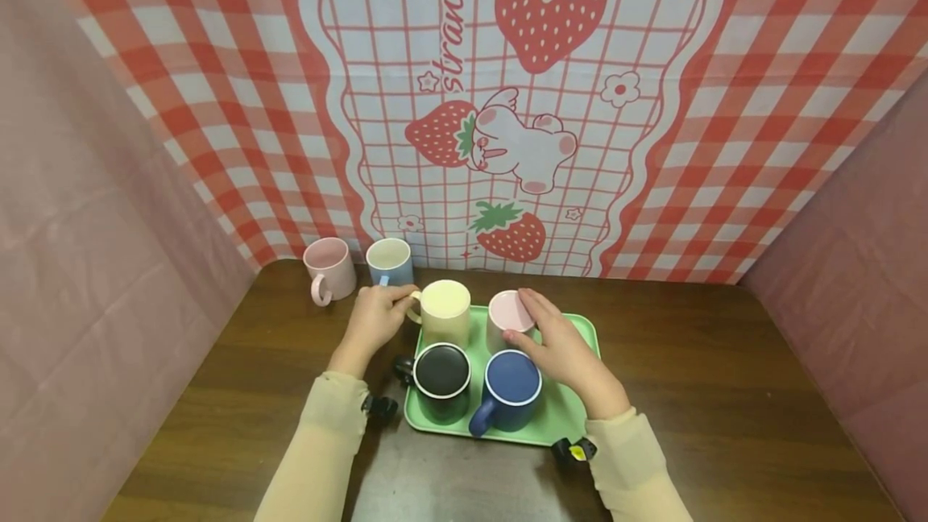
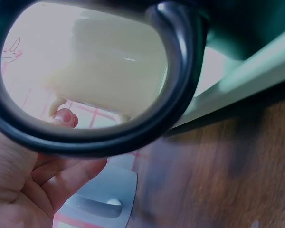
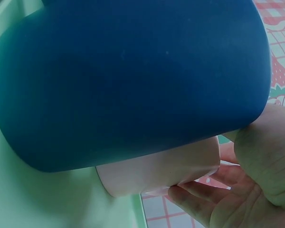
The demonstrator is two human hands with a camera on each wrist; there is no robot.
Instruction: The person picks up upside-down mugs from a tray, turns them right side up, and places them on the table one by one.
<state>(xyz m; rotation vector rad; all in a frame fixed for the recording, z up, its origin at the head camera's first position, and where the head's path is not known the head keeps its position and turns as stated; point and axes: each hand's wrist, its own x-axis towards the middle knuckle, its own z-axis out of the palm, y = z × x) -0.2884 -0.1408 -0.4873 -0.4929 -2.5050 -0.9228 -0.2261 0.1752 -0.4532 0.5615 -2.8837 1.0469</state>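
Note:
My left hand [image 1: 374,319] pinches the handle of a pale yellow mug [image 1: 445,314] at the back left of a green tray [image 1: 565,417]. In the left wrist view its thumb and fingers [image 2: 66,180] show behind a black mug's handle [image 2: 99,149]. With thumb and fingers on opposite sides, my right hand [image 1: 569,353] holds a pale pink mug [image 1: 507,312] at the tray's back. A dark blue mug [image 1: 513,381] stands in front of that one and covers much of it in the right wrist view. The black mug [image 1: 442,373] stands at the tray's front left.
Behind my left hand, a second pink mug [image 1: 329,268] and a light blue mug [image 1: 391,260] stand on the brown wooden table [image 1: 696,377]. A red-checked strawberry cloth [image 1: 667,208] hangs along the back edge, with pink cloth [image 1: 116,224] at both sides.

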